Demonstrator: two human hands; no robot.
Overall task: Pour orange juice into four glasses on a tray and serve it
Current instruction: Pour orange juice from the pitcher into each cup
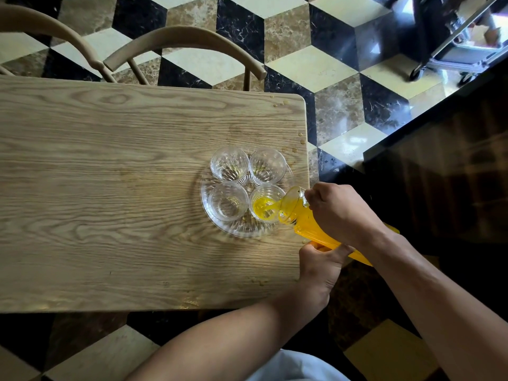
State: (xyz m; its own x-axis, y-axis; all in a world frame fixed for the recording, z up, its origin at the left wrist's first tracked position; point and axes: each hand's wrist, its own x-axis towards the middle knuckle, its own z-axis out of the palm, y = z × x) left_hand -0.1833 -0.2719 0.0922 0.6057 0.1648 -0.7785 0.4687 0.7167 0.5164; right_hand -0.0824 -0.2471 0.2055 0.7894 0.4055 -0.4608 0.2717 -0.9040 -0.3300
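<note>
Your right hand [339,209] grips the neck of the tilted juice bottle [298,213], and your left hand [321,259] cups its underside; both hands are clamped on it. Juice streams into the glass [265,204] at 4 o'clock on the clear tray [209,213], near the wooden surface's [110,188] right edge. The other three glasses, at 1, 7 and 10 o'clock, hold no juice.
</note>
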